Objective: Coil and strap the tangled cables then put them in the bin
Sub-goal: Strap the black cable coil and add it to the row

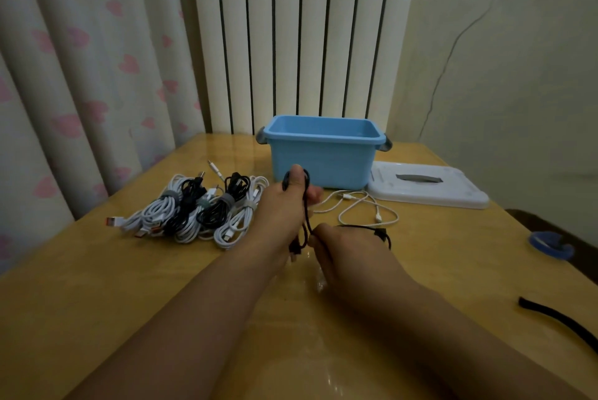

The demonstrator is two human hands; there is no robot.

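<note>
Currently the left hand (pixel 284 205) holds black cable (pixel 305 221) loops (over the thumb); the right hand (pixel 336 247) pinches the strand below, above the table (pixel 129 286), in front of the bin (pixel 323 157). Risk: slack tension lets loops slip off; the tail may snag the white cable (pixel 365 205).

Glossy wooden table (pixel 129 286), smooth blue plastic bin (pixel 320 161), white plastic lid (pixel 453 192).
</note>
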